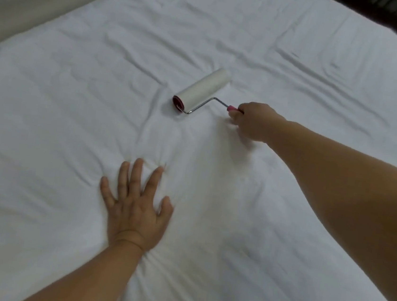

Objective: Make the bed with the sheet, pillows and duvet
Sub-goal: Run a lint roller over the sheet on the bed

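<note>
Your right hand [252,122] grips the lint roller [200,90] handle, fingers curled around it; the drum lies beyond them to the left, resting on the sheet [300,75]. Your left hand [136,205] presses nearer, fingers spread flat.

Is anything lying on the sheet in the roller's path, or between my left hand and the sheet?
Nothing visible. The left hand presses flat on the sheet. The right hand grips the lint roller, which rests on the sheet; only wrinkles lie around it.
</note>
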A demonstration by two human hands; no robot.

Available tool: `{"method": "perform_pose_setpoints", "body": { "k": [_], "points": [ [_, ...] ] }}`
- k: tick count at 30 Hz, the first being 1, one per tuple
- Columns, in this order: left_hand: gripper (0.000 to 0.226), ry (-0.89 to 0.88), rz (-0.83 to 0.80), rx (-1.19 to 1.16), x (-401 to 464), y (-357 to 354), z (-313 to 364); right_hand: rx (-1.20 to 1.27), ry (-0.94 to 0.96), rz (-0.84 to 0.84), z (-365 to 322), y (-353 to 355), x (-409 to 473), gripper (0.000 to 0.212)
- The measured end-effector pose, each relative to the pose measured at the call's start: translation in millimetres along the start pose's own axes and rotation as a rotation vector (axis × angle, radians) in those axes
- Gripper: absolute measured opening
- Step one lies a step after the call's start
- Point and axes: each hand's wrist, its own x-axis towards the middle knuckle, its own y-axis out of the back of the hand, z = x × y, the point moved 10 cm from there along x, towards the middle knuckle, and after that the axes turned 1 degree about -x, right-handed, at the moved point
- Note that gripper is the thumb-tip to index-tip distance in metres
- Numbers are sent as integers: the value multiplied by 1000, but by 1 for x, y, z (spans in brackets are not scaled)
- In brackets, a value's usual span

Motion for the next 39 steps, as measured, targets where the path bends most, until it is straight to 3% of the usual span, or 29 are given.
{"method": "perform_pose_setpoints", "body": {
  "k": [6,9,16,23,32,36,39],
  "points": [
    [67,14,5,-64,-5,11,-2,7,-165,-65,91,-21,-133,44],
    [70,-5,-106,-114,-7,18,-2,24,-268,-113,117,-26,-191,46],
    [77,-131,-402,-166,-106,37,7,488,-707,-329,90,-78,-296,45],
    [56,-250,-514,-266,-224,99,13,603,-940,-401,61,-126,-416,66],
    [55,-338,-626,-309,-346,159,-27,744,-1084,-423,-2,-185,-607,58],
    [72,-372,-673,-336,-392,175,-28,730,-905,-336,-28,-193,-666,30],
    [79,-427,-701,-320,-432,183,-26,693,-857,-340,-41,-209,-719,31]
  ]
}}
